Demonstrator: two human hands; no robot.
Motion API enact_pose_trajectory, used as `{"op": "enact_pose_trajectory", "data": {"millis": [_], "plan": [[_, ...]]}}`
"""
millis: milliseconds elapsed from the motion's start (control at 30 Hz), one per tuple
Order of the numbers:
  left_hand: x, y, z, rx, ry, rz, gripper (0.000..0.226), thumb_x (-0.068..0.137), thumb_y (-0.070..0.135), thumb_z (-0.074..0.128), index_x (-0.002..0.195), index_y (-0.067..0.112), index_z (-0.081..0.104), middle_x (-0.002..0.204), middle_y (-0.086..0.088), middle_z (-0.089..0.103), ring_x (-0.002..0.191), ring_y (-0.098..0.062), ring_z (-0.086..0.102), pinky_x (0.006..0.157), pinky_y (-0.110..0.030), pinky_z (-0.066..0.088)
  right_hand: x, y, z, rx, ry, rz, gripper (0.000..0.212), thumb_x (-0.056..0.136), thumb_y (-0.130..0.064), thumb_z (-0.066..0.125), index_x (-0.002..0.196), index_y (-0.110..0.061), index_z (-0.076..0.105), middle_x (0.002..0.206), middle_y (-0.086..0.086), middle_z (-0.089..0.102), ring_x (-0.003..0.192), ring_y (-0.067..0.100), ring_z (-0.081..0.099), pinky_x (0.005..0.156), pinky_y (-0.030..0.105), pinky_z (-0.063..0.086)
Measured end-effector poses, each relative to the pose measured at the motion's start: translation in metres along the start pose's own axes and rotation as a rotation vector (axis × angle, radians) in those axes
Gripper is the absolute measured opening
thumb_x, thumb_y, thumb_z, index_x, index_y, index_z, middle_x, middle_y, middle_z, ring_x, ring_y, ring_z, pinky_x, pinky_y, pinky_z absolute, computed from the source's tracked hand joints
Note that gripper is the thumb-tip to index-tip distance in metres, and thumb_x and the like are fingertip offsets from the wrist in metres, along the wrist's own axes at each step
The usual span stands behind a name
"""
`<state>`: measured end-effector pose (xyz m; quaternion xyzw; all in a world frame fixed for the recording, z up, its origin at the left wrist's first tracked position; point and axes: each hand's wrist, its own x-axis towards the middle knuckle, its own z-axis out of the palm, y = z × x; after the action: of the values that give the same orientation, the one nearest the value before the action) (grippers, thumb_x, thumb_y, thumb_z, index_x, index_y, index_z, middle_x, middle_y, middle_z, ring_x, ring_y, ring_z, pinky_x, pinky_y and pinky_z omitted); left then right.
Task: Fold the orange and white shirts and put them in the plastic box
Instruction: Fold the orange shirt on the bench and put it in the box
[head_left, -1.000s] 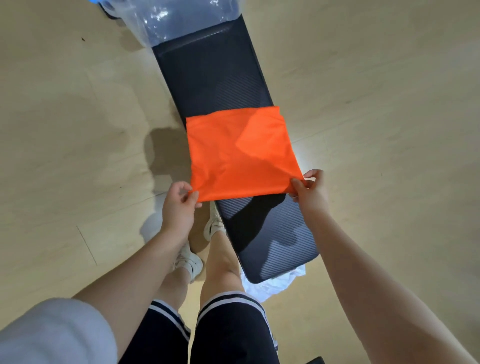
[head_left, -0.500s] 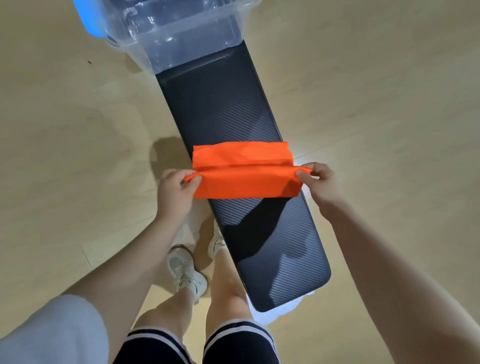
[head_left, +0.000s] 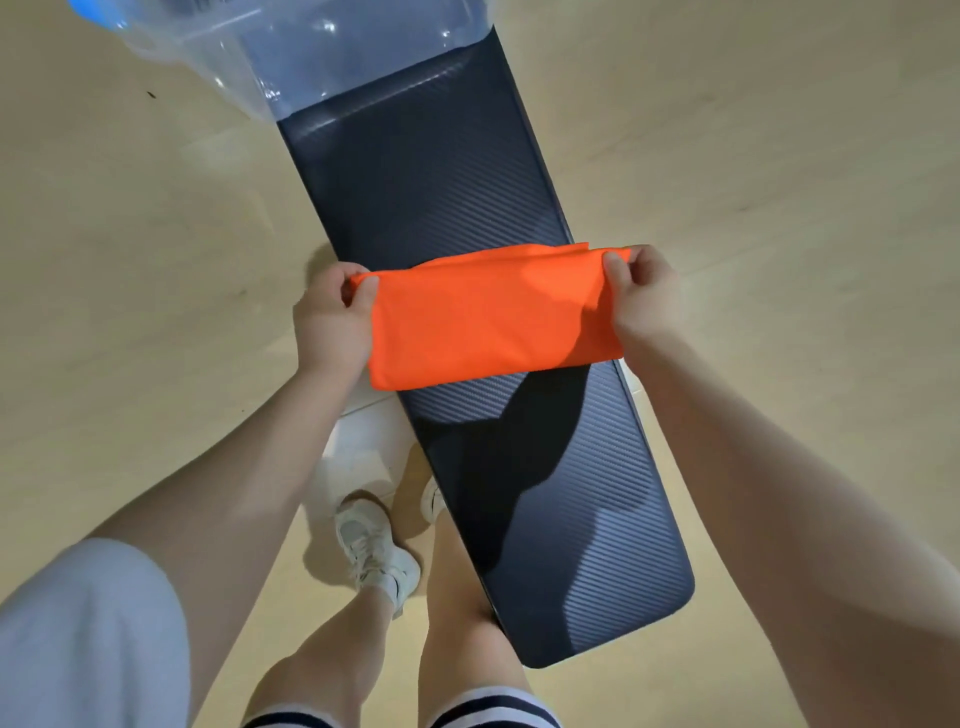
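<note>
My left hand (head_left: 332, 317) and right hand (head_left: 644, 301) are bare, no rings or watch, forearms uncovered. A loose pale grey sleeve (head_left: 88, 634) ends above my left elbow. My shorts (head_left: 488, 712) are dark with white stripes at the hem (only the edge shows). White sneakers (head_left: 376, 551) with white socks are on my feet.

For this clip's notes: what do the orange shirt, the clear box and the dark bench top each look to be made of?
Orange shirt: thin, smooth fabric, probably synthetic; it drapes limply with a faint sheen.
Plastic box: clear rigid plastic, glossy; the bench shows through it and highlights glint on its walls.
Bench top: dark padded-looking surface with fine diagonal ribbing, possibly textured vinyl or rubber; I cannot tell which.
</note>
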<state>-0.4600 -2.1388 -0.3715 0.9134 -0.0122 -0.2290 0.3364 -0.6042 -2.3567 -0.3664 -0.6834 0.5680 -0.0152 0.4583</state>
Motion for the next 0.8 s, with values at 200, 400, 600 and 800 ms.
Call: {"op": "enact_pose_trajectory", "data": {"millis": [200,400,600,800], "plan": [[-0.018,0.003,0.0,0.391,0.038,0.491,0.039,0.081,0.013,0.05,0.119,0.002,0.049,0.131,-0.021,0.049,0.12,-0.039,0.047,0.095,-0.044,0.04,-0.021,-0.004,0.009,-0.21,0.116,-0.396,0.037,0.094,-0.021,0.041,0.126,-0.003,0.047,0.125,0.015,0.055,0.118,0.027,0.049,0.099,0.029,0.037],[-0.039,-0.012,0.025,0.737,-0.317,0.753,0.067,0.087,0.042,0.031,0.142,0.004,0.03,0.153,-0.015,0.024,0.141,-0.029,0.023,0.115,-0.039,0.014,-0.068,0.014,0.051,-0.861,-0.218,-1.149,0.058,0.091,-0.046,0.038,0.14,-0.013,0.039,0.147,0.009,0.04,0.138,0.026,0.033,0.114,0.038,0.015],[-0.017,-0.021,0.029,0.743,-0.291,0.538,0.077,0.088,0.053,0.02,0.148,0.007,0.004,0.157,-0.013,0.006,0.145,-0.028,0.006,0.117,-0.041,0.003,-0.001,0.014,0.046,-1.058,-0.086,-0.826,0.061,0.092,-0.052,0.029,0.145,-0.024,0.026,0.154,0.005,0.027,0.141,0.025,0.028,0.112,0.047,0.012],[-0.025,-0.009,0.025,0.588,-0.286,0.35,0.072,0.094,0.044,0.037,0.149,0.014,0.0,0.157,-0.013,-0.006,0.145,-0.029,-0.003,0.117,-0.041,0.002,-0.007,0.009,0.027,-0.621,-0.095,-0.443,0.063,0.095,-0.034,0.042,0.148,-0.012,0.016,0.156,0.015,0.015,0.142,0.032,0.019,0.114,0.045,0.017]]}}
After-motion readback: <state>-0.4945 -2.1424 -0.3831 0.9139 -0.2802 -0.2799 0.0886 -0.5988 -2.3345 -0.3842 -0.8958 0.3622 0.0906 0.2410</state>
